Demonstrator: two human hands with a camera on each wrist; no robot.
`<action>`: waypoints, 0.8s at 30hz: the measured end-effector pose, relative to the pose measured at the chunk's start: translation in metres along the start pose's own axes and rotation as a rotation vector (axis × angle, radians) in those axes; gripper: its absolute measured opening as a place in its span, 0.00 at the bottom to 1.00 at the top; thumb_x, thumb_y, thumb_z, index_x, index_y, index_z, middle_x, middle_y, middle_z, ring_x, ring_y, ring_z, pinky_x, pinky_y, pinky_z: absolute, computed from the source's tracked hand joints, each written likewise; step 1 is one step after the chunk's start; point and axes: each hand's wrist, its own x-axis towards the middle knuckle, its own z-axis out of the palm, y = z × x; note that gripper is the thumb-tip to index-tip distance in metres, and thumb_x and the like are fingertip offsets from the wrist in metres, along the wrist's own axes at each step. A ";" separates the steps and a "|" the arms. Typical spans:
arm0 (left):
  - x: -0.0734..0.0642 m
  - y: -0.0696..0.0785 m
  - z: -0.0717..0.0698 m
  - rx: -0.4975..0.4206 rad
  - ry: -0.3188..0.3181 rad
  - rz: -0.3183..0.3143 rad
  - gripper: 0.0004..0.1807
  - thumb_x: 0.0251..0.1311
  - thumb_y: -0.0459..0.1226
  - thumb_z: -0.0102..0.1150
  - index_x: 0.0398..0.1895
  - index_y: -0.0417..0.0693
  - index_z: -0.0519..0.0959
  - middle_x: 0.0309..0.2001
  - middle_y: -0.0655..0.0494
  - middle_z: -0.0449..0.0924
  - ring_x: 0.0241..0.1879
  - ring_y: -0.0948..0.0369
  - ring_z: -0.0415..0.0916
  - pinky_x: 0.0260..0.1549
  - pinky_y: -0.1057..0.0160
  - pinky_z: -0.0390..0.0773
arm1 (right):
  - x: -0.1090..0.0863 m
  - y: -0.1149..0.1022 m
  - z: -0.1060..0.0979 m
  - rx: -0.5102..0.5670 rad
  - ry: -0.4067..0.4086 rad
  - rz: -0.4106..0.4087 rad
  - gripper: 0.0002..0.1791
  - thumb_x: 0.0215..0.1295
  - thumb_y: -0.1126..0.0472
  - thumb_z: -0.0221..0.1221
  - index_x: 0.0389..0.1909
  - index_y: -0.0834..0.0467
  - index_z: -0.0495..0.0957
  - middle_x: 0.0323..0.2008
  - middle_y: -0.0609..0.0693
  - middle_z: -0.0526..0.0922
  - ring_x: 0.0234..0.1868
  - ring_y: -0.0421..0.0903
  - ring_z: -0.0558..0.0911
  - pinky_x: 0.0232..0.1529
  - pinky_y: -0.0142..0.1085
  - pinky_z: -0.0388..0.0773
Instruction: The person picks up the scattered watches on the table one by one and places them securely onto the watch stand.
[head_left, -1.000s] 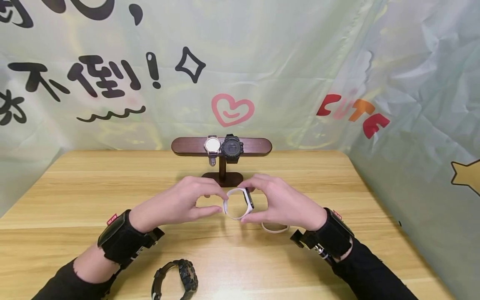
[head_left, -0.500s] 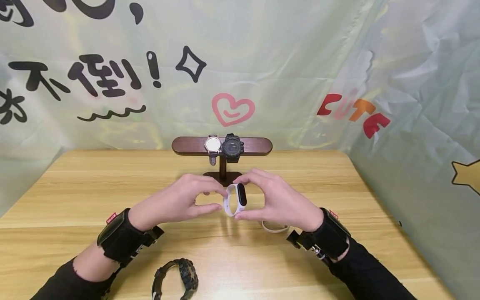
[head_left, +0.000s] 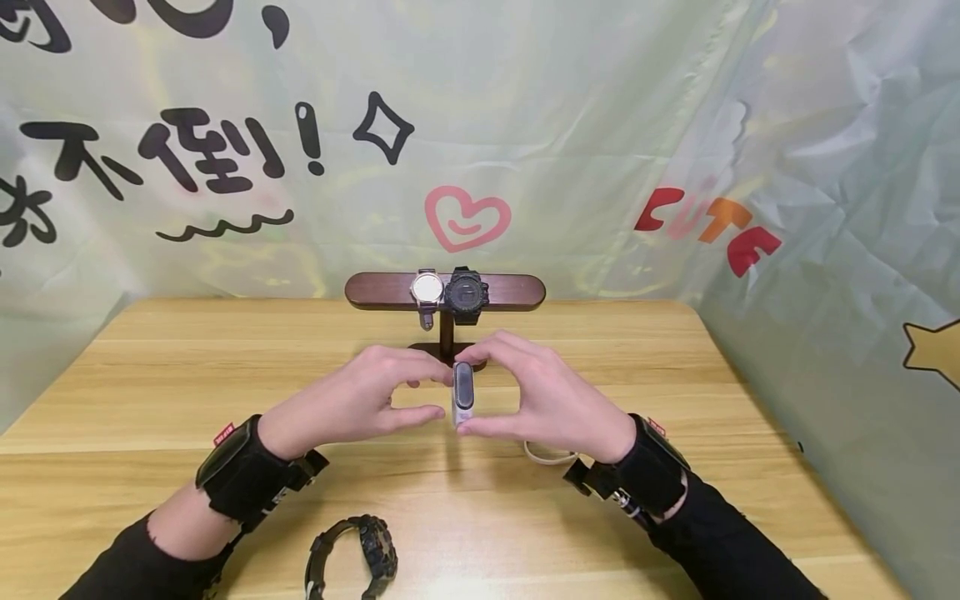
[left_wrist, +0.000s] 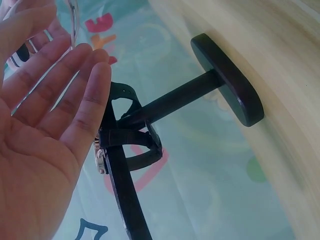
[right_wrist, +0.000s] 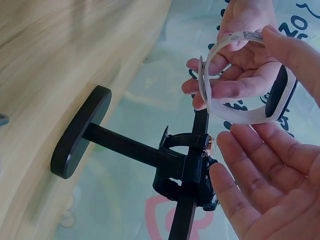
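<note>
At left, a left hand [head_left: 360, 398] reaches in with relaxed, nearly straight fingers, its fingertips right at the side of the white band, though whether they bear on it cannot be told; it grips nothing. Below it, a dark watch [head_left: 380, 547] lies on the table [head_left: 187, 367]. At center, a silver watch [head_left: 427, 288] and a black watch [head_left: 466, 293] hang side by side around the bar of a wooden stand [head_left: 375, 290], while the white band [head_left: 464, 387] is held in the air in front of the post, apart from the bar. Within the last second the band turns from showing its open ring to showing its screen, which faces the wearer much as the watch dials do; the turn appears to be a matter of lining it up. At right, a right hand [head_left: 547, 400] pinches the band between thumb and finger, drawing slightly leftward as it turns. A pale loop [head_left: 551, 462] rests on the table beyond that wrist.
</note>
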 end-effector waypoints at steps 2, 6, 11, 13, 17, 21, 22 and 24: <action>0.000 -0.001 0.000 -0.005 0.005 0.000 0.17 0.65 0.38 0.75 0.55 0.48 0.87 0.53 0.58 0.91 0.48 0.65 0.87 0.43 0.65 0.88 | 0.001 0.000 0.001 -0.001 0.003 -0.004 0.34 0.57 0.45 0.81 0.61 0.49 0.81 0.54 0.38 0.83 0.58 0.35 0.83 0.62 0.38 0.84; -0.001 -0.002 0.000 -0.010 0.016 -0.006 0.18 0.63 0.37 0.77 0.55 0.46 0.87 0.53 0.56 0.91 0.48 0.63 0.88 0.43 0.65 0.89 | 0.003 -0.001 0.001 -0.014 0.017 -0.025 0.34 0.56 0.45 0.81 0.61 0.51 0.81 0.53 0.40 0.84 0.57 0.36 0.83 0.61 0.38 0.85; -0.001 -0.002 -0.004 -0.014 0.043 -0.038 0.23 0.59 0.38 0.81 0.55 0.44 0.85 0.51 0.54 0.91 0.50 0.61 0.88 0.47 0.65 0.89 | 0.005 0.000 0.001 -0.048 0.044 -0.045 0.34 0.56 0.46 0.81 0.61 0.52 0.81 0.53 0.41 0.84 0.55 0.37 0.83 0.60 0.37 0.85; -0.001 -0.001 -0.005 -0.023 0.053 -0.056 0.26 0.57 0.39 0.82 0.58 0.44 0.82 0.52 0.53 0.90 0.50 0.61 0.88 0.49 0.66 0.89 | 0.006 0.000 0.001 -0.057 0.051 -0.043 0.34 0.56 0.46 0.82 0.61 0.52 0.82 0.53 0.41 0.84 0.55 0.37 0.83 0.60 0.37 0.85; -0.001 0.001 -0.007 -0.054 0.072 -0.087 0.37 0.55 0.39 0.84 0.67 0.43 0.76 0.55 0.51 0.87 0.50 0.61 0.87 0.49 0.65 0.89 | 0.007 0.001 0.000 -0.061 0.075 -0.038 0.36 0.55 0.46 0.82 0.62 0.52 0.82 0.54 0.43 0.85 0.55 0.38 0.83 0.60 0.38 0.85; -0.001 0.002 -0.008 -0.062 0.107 -0.087 0.44 0.54 0.38 0.85 0.73 0.43 0.72 0.58 0.50 0.86 0.51 0.59 0.88 0.49 0.64 0.89 | 0.009 0.000 0.000 -0.059 0.105 -0.042 0.38 0.54 0.47 0.83 0.64 0.54 0.82 0.56 0.45 0.86 0.56 0.40 0.84 0.61 0.39 0.85; 0.000 0.002 -0.008 -0.061 0.117 -0.084 0.45 0.54 0.38 0.85 0.73 0.42 0.71 0.59 0.50 0.85 0.52 0.58 0.88 0.49 0.64 0.89 | 0.009 -0.001 -0.001 -0.058 0.110 -0.045 0.38 0.54 0.47 0.83 0.64 0.54 0.81 0.56 0.45 0.86 0.57 0.40 0.84 0.61 0.38 0.85; 0.000 0.003 -0.007 -0.064 0.135 -0.078 0.45 0.54 0.38 0.84 0.74 0.42 0.71 0.61 0.50 0.85 0.53 0.58 0.87 0.49 0.66 0.89 | 0.011 -0.001 -0.001 -0.056 0.121 -0.054 0.38 0.53 0.47 0.83 0.64 0.54 0.81 0.57 0.45 0.86 0.57 0.39 0.84 0.62 0.38 0.85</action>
